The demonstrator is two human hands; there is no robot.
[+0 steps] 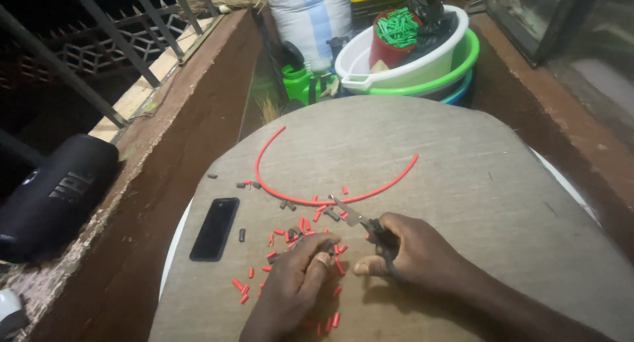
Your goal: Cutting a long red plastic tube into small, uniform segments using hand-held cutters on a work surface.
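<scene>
The right hand point(413, 253) is clenched around the dark handles of a small pair of scissors point(360, 220), whose blades point up and left toward the long red tube point(310, 200) curving across the cloth-covered surface point(462, 163). The left hand point(297, 276) has its fingers pinched together over the scatter of short red and black cut pieces point(290, 239); it seems to grip one small piece, though what exactly sits between the fingertips is too small to tell. The fingertips lie close to the blades, so a hurried snip could nick them. The pieces are tiny and round, and a nudge of either wrist could roll them off the near edge of the surface. The black phone point(214, 228) lies just left of the scatter. The light is dim, which makes a misjudged cut likelier. Stacked basins point(429, 68) holding a red cup of green pieces point(396, 28) stand well beyond the work.
</scene>
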